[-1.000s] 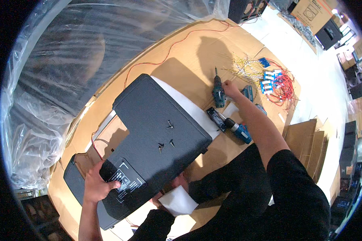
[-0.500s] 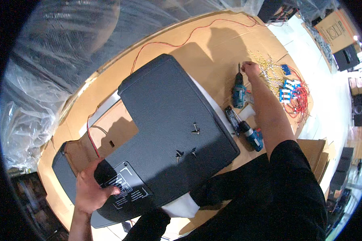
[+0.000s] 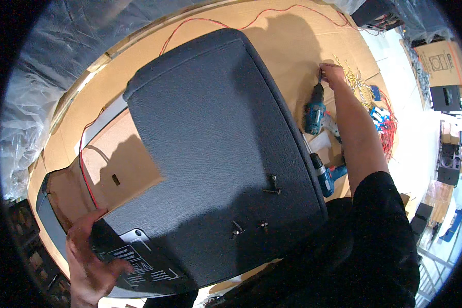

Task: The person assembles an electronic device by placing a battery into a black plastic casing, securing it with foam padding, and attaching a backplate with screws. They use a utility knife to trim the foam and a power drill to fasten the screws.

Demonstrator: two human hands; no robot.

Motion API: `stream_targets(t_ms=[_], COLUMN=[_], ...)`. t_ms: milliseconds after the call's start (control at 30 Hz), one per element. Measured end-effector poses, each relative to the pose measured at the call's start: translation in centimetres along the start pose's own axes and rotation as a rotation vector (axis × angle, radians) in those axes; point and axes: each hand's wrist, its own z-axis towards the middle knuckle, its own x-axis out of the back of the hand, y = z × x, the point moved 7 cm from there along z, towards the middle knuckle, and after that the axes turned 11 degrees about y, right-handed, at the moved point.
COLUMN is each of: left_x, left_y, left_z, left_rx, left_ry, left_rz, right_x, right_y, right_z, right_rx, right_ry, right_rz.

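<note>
A black, textured cabinet, likely a loudspeaker box [image 3: 205,123], lies in front of me with a cut-out of bare wood at its left. My left hand [image 3: 90,262] grips the cabinet's lower-left edge, its thumb over a black label plate [image 3: 143,256] with white print. My right hand [image 3: 333,76] reaches far right, fingers pinched at the tip of the bit on a teal power drill [image 3: 314,113] that lies on the cardboard. Whether a small screw is in that pinch, I cannot tell. Several loose screws [image 3: 273,189] rest on the cabinet's top.
A second teal drill [image 3: 327,177] lies against the cabinet's right side. Beyond my right forearm are scattered yellow-tipped wire ends [image 3: 359,84] and red wires with blue connectors [image 3: 387,126]. A red-black cable [image 3: 251,23] runs along the cardboard-covered table; plastic sheeting [image 3: 77,46] hangs behind.
My view has shifted nearer the cabinet. My right hand has come to the drill bit's tip from just beside it. The left hand keeps its place on the cabinet's edge.
</note>
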Motion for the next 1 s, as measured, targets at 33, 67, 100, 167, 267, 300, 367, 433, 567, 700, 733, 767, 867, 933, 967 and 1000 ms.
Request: stream_targets(t_ms=[33, 67, 100, 167, 267, 300, 367, 433, 567, 700, 733, 767, 867, 933, 967, 1000], left_x=[-0.1, -0.1, -0.1, 0.0, -0.2, -0.1, -0.1, -0.2, -0.2, -0.1, 0.0, 0.1, 0.3, -0.1, -0.2, -0.3], left_y=[-0.7, -1.0, -1.4, -1.1, -0.1, 0.2, -0.2, -1.1, -0.2, -0.6, -0.6, -0.8, -1.7, -1.0, -0.9, -0.8], left_z=[-0.2, -0.2, -0.2, 0.1, 0.9, 1.0, 0.8, 0.7, 0.9, 0.7, 0.7, 0.5, -0.1, 0.7, 0.8, 0.8], left_rx=[0.029, 0.058, 0.088, 0.129, 0.065, 0.049, 0.075, 0.124, 0.171, 0.13, 0.121, 0.112, 0.078, 0.036, 0.031, 0.031], left_ry=[0.023, 0.018, 0.014, -0.037, -0.074, -0.077, -0.072, -0.056, -0.081, -0.086, -0.082, -0.064, -0.008, -0.041, -0.052, -0.061], left_rz=[-0.054, -0.093, -0.128, -0.115, -0.01, 0.029, 0.03, -0.049, -0.074, -0.022, -0.003, -0.015, -0.084, -0.066, -0.08, -0.09], right_x=[0.1, 0.3, 0.3, -0.9, -0.4, -0.5, -0.6, -0.5, -0.3, -0.2, -0.1, 0.0, 1.6, 4.6, 5.2, 5.5], right_y=[0.0, 0.0, 0.3, -0.2, 0.1, -0.2, -0.3, -0.5, -0.7, -1.0, -1.0, -1.0, 0.2, 1.4, 2.0, 2.7], right_z=[0.6, 1.2, 1.3, -0.1, -0.7, -1.0, -1.8, -2.0, -1.8, -2.9, -3.4, -4.0, -5.2, -6.1, -7.6, -9.6], right_rx=[0.012, 0.023, 0.034, 0.048, -0.037, -0.035, -0.032, 0.001, 0.009, 0.031, 0.015, 0.0, -0.006, 0.181, 0.285, 0.387], right_ry=[-0.01, -0.018, -0.029, -0.101, -0.159, -0.176, -0.212, -0.242, -0.283, -0.265, -0.233, -0.201, -0.204, -0.21, -0.291, -0.375], right_rz=[-0.018, -0.035, -0.051, -0.083, 0.108, 0.116, 0.133, 0.128, 0.098, 0.109, 0.11, 0.109, 0.109, -0.194, -0.307, -0.42])
